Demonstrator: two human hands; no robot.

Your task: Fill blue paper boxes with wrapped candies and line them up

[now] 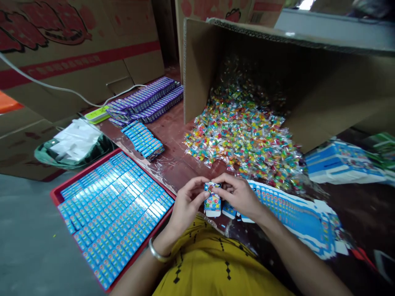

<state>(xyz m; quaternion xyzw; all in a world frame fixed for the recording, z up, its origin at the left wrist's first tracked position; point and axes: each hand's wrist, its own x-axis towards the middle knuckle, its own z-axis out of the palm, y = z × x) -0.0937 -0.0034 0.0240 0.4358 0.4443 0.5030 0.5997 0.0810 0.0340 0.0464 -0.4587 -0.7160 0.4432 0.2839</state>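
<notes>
Between my two hands, at the table's near edge, is a small blue candy box with a colourful printed front and a white flap at its lower end. My left hand pinches its upper left side with thumb and fingers. On the other side, my right hand grips the top right corner, thumb across the front. Flat unfilled blue cartons lie overlapped in a long row to the right, partly under my right forearm. Beyond my hands, a heap of small clear packets of coloured candies spills onto the table.
A large cardboard box lies on its side around the candy heap. At left, a red tray holds rows of blue boxes. Further back are stacked blue boxes, purple boxes and a green bag. Carton stacks stand at right.
</notes>
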